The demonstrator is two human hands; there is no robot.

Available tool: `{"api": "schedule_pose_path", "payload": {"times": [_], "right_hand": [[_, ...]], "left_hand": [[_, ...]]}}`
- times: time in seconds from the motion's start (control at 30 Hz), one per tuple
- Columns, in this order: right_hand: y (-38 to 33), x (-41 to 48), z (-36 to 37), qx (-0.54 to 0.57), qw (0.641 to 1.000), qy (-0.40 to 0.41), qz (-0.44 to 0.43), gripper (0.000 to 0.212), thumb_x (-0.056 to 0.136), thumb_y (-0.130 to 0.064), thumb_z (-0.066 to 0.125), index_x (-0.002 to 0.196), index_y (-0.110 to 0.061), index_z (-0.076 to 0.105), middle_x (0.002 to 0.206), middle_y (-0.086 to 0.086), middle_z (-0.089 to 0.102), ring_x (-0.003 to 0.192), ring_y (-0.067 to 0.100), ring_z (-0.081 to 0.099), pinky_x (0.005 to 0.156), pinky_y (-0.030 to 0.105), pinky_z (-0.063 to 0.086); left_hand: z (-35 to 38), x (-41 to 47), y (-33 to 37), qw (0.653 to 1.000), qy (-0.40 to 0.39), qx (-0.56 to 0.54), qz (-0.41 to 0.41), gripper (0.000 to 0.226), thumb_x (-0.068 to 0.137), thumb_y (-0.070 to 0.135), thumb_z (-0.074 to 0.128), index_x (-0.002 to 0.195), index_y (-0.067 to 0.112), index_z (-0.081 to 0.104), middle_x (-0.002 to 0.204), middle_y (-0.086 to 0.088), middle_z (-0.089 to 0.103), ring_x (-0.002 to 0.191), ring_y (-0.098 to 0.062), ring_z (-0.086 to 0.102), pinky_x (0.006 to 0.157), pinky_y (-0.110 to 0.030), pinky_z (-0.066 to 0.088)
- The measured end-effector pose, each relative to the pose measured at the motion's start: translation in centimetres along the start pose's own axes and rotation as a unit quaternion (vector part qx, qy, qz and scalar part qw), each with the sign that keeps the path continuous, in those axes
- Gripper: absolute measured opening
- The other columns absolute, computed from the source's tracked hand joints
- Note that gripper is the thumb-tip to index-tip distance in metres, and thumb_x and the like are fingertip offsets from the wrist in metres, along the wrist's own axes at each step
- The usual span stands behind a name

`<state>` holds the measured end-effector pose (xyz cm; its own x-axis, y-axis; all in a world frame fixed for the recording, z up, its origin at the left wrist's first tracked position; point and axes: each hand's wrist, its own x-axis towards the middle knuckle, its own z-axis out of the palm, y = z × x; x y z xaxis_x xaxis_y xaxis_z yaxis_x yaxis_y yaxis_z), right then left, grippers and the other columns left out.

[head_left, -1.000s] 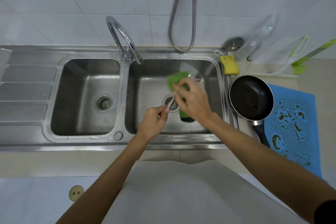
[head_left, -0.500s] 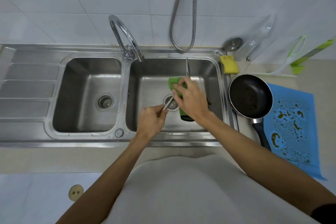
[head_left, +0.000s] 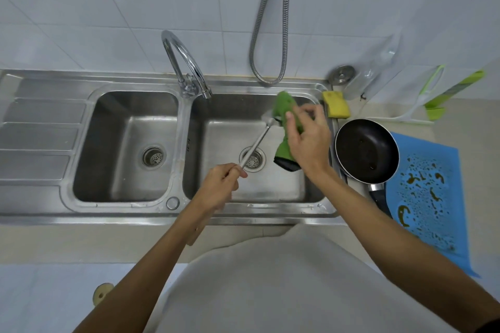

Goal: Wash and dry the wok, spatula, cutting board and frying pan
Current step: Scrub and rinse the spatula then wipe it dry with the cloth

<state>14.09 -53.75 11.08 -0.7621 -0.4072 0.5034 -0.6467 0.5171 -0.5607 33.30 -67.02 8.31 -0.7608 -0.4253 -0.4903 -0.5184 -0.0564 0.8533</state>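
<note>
My left hand [head_left: 221, 180] grips the end of the steel spatula [head_left: 255, 144] handle over the right sink basin [head_left: 235, 186]. The handle slants up and to the right; the blade is wrapped in a green cloth [head_left: 284, 116] and mostly hidden. My right hand [head_left: 307, 140] holds that cloth around the blade near the basin's back right corner. A dark lower end of the cloth hangs down over the basin. The black frying pan [head_left: 366, 150] sits on the counter right of the sink, handle toward me. A cutting board [head_left: 433, 94] with green trim leans on the wall at the far right.
A curved tap [head_left: 185, 62] stands between the two basins, and a metal hose [head_left: 267, 35] hangs on the tiled wall. A yellow sponge [head_left: 336, 103] lies on the sink rim. A wet blue mat [head_left: 430, 194] lies right of the pan. The left basin [head_left: 127, 149] holds nothing.
My right hand has slid the green cloth up along the spatula toward the back right of the basin. More of the bare handle shows. My left hand has stayed on the handle's end.
</note>
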Motion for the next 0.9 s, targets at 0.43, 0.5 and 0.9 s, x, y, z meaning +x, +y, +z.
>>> {"api": "schedule_pose_path", "payload": {"times": [0.43,0.5,0.9], "right_hand": [[1.5,3.3,-1.4,-0.021,0.992,-0.119,0.017,0.035,0.099,-0.033,0.056,0.123,-0.011,0.070,0.106,0.008,0.054,0.094,0.020,0.055,0.079,0.037,0.052],[0.5,1.6,-1.2,-0.014,0.992,-0.123,-0.036,0.033,0.098,-0.031,0.059,0.121,-0.011,0.072,0.105,0.006,0.055,0.092,0.015,0.053,0.073,0.028,0.048],[1.8,2.6,-0.2,-0.020,0.994,-0.101,0.046,0.030,0.097,-0.023,0.060,0.119,-0.006,0.071,0.106,0.013,0.057,0.093,0.025,0.058,0.078,0.034,0.052]], "left_hand": [[-2.2,0.4,0.3,0.981,-0.006,0.085,0.172,0.057,0.095,0.050,0.051,0.090,-0.004,0.066,0.054,0.012,0.040,0.051,-0.008,0.035,0.048,-0.026,0.034],[-2.3,0.4,0.1,0.979,-0.006,0.093,0.183,0.059,0.096,0.049,0.051,0.091,-0.008,0.065,0.057,0.010,0.040,0.053,-0.012,0.036,0.051,-0.038,0.038],[-0.1,0.5,0.2,0.993,-0.016,0.021,0.112,0.038,0.101,0.036,0.055,0.097,0.000,0.067,0.059,0.000,0.037,0.044,-0.007,0.028,0.037,-0.019,0.027]]}}
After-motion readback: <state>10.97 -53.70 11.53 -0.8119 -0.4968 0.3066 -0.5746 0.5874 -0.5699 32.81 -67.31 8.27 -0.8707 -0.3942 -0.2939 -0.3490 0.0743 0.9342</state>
